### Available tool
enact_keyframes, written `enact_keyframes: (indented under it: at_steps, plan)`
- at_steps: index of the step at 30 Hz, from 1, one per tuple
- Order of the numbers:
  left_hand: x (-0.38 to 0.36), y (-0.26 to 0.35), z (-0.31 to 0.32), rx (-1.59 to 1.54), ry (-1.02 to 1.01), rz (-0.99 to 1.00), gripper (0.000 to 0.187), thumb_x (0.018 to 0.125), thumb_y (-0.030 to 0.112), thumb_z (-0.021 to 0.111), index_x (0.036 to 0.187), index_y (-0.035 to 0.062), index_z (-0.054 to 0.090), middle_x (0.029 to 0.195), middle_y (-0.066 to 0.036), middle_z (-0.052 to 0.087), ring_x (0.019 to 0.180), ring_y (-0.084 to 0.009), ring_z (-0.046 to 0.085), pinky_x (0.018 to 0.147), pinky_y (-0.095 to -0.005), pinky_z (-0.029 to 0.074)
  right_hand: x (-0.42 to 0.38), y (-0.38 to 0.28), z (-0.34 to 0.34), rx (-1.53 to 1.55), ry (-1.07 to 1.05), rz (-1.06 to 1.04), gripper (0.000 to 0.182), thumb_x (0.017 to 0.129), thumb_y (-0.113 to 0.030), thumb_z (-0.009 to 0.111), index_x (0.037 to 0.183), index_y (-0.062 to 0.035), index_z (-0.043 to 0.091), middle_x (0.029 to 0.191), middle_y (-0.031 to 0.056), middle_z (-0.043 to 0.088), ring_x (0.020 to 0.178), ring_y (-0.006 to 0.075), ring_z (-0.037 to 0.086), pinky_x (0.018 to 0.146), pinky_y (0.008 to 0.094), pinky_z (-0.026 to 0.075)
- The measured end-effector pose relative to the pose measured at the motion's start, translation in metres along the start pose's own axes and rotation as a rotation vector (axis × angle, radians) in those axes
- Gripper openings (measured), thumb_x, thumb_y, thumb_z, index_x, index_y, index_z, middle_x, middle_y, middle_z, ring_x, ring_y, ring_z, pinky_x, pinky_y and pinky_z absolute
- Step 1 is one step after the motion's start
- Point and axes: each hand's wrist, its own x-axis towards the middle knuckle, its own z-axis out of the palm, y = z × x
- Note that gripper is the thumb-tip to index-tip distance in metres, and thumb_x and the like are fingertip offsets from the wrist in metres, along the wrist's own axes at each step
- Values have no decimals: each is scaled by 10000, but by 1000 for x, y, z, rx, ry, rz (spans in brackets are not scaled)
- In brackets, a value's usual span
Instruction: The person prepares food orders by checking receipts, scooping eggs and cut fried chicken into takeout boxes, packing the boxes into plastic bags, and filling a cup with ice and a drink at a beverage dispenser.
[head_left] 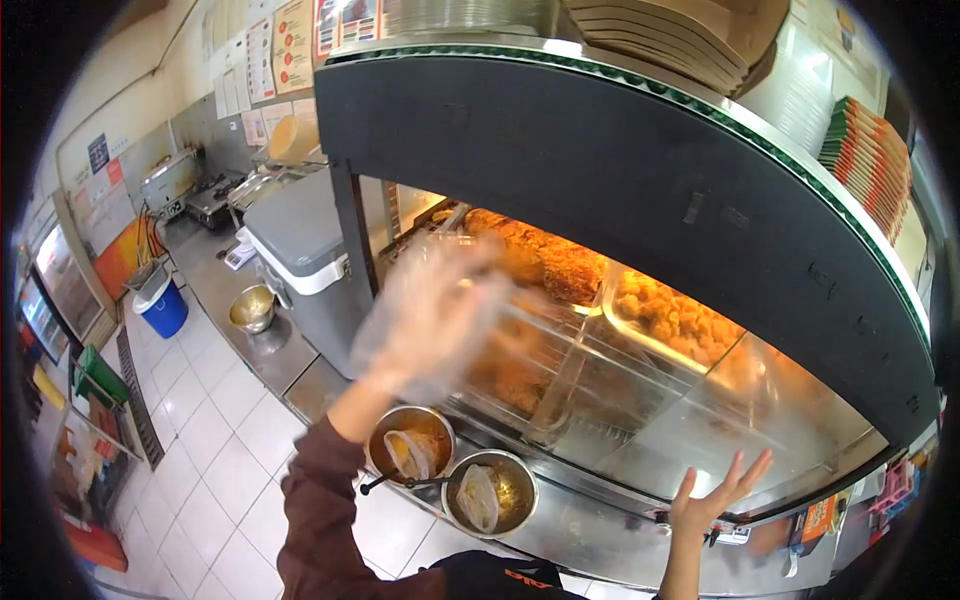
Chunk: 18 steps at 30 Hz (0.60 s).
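Note:
My left hand (440, 305), in a clear plastic glove, is raised at the left end of a lit food display cabinet (600, 130). Motion smears its fingers, and I cannot tell whether anything is in them. Behind the hand lie browned, crumbed pieces of food (560, 262) in the cabinet. Beside them a metal tray (612, 325) holds smaller golden pieces (675, 322). My bare right hand (712, 500) is at the cabinet's lower right, fingers spread and holding nothing, near the lower edge of the glass (790, 410).
Two metal bowls (380, 462) (527, 510) with plastic-looking items inside stand below the cabinet. A grey lidded box (300, 225) and another metal bowl (262, 322) sit left. Stacked cartons (868, 165) and clear lids (795, 95) top the cabinet. A blue bin (166, 312) stands on the tiled floor.

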Motion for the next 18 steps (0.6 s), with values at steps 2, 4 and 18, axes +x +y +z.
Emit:
enact_keyframes:
  at_steps: [2, 4, 18]
  plan:
    - [41, -42, 30, 295, -295, 136, 465, 730, 174, 556, 1183, 100, 477, 1101, -136, 540, 992, -286, 522, 832, -410, 410, -5, 24, 9, -30, 82, 113, 627, 818, -322, 537, 1345, -108, 273, 1420, 224, 111, 1311, 401, 106, 1020, 566, 72]
    - [88, -55, 42, 417, -956, -270, 530, 749, 135, 509, 1270, 115, 417, 1166, -122, 523, 1045, -279, 510, 872, -427, 393, -12, 47, 22, -129, 107, 89, 648, 848, -401, 469, 1369, -114, 211, 1427, 224, 60, 1317, 400, 67, 1019, 574, 59]
    - [133, -115, 84, 541, -528, -499, 518, 771, 141, 477, 1284, 137, 402, 1210, -117, 489, 1095, -275, 471, 909, -417, 364, -19, 78, 47, -308, 295, -22, 681, 858, -537, 306, 1363, -90, 214, 1413, 218, 157, 1316, 374, 120, 1042, 530, 75]
